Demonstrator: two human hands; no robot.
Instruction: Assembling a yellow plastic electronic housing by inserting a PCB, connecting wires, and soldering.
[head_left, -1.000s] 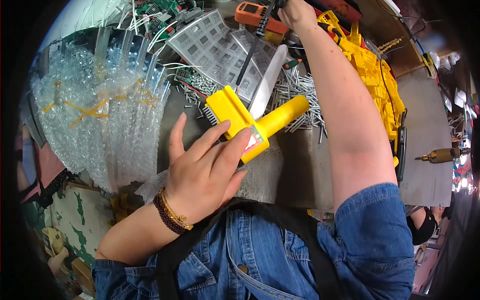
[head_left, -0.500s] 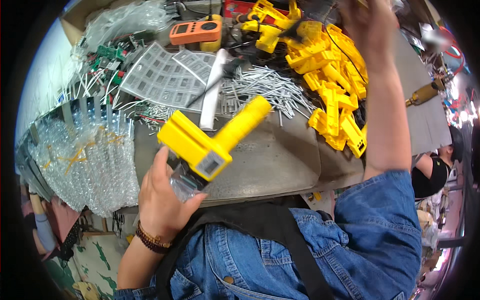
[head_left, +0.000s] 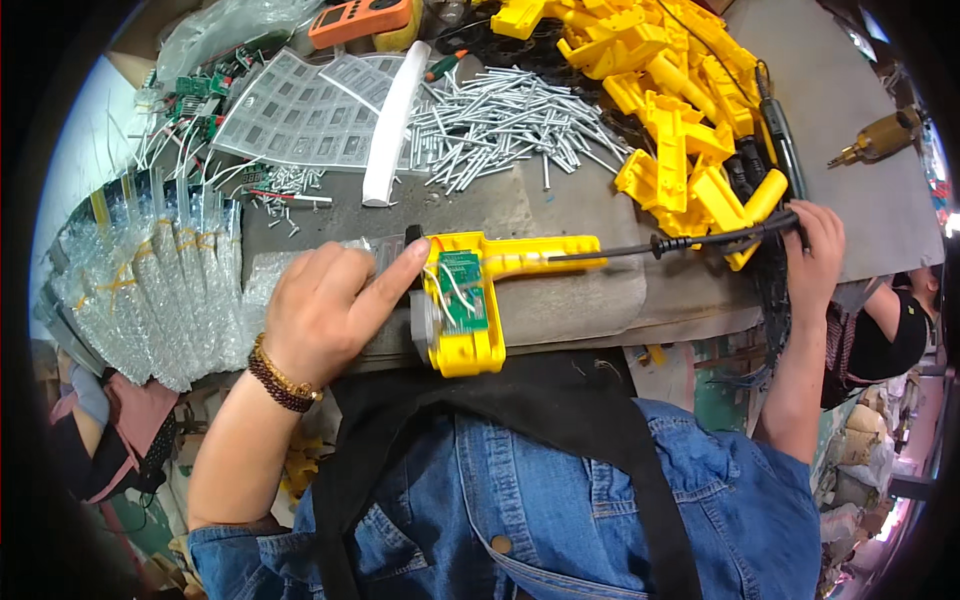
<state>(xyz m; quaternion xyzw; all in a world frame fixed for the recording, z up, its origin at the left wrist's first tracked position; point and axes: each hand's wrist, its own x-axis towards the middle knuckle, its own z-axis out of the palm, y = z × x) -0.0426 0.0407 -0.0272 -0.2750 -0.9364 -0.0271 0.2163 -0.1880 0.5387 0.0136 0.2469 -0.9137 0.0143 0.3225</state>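
A yellow plastic housing half [head_left: 465, 355] lies open side up at the bench's near edge, its handle pointing right. Inside it sits a green circuit board [head_left: 462, 290] with white wires. My left hand [head_left: 325, 310] is at the housing's left end, its index finger pressed to the upper corner beside a black part; its other fingers are curled and partly hidden. From the handle a black cable [head_left: 620, 252] with a ribbed sleeve stretches right. My right hand [head_left: 815, 250] pinches this cable near the yellow pile.
Yellow housing parts [head_left: 680, 130] are heaped at the right, a black rod-shaped tool [head_left: 782, 145] beside them. Long screws [head_left: 510, 120], a white strip [head_left: 395, 130] and label sheets [head_left: 300, 110] lie behind. Bubble-wrap sleeves [head_left: 150, 290] hang left. A brass-coloured tool [head_left: 880, 138] lies far right.
The housing has turned over from its labelled outside to its open inside, handle now pointing right. My right hand has come down from the far right and now holds the cable.
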